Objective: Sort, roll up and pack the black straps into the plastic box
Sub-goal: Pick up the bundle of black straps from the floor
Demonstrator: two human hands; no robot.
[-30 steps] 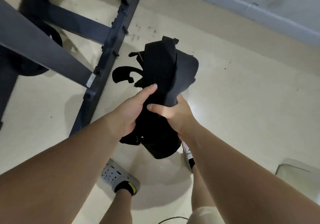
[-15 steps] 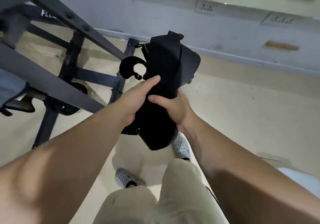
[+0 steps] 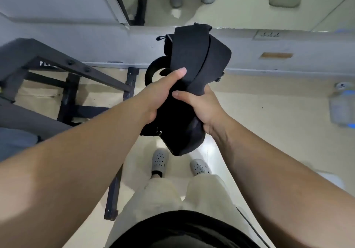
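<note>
While both hands, left hand (image 3: 153,97) and right hand (image 3: 205,107), clench the bundle of black straps (image 3: 190,59), carrying seems underway; next, finding the unseen plastic box.

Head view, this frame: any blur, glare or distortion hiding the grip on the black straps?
Head view: wide-angle bending stretches the forearms; right edge smeared; floor glare near the shoes; black straps lose fold detail, yet left hand and right hand read sharp.
</note>
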